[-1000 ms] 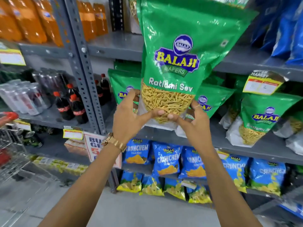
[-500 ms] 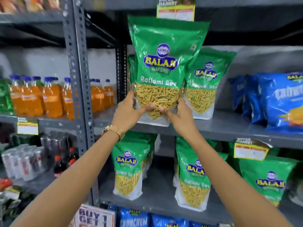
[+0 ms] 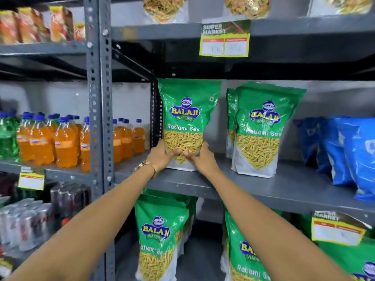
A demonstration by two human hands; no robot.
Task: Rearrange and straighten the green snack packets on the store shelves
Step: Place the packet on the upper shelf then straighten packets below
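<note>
A green Ratlami Sev packet [image 3: 187, 110] stands upright at the left end of the grey middle shelf [image 3: 274, 189]. My left hand [image 3: 162, 156] grips its lower left corner and my right hand [image 3: 204, 159] grips its lower right, thumbs pressed on the front. To the right, apart from it, stands a pair of matching green packets [image 3: 261, 126], one behind the other. More green packets stand on the shelf below: one at the left [image 3: 160, 236] and one at the right [image 3: 243, 254], partly hidden by my right arm.
Blue snack bags [image 3: 349, 153] fill the right end of the middle shelf. A grey perforated upright post [image 3: 100, 118] divides the bays; orange drink bottles [image 3: 65, 138] and cans [image 3: 22, 222] sit left of it. Price tags [image 3: 224, 40] hang from shelf edges.
Both hands have carried the green packet from below up onto the middle shelf and further back and left, away from the neighbouring packets. The view has tilted upward.
</note>
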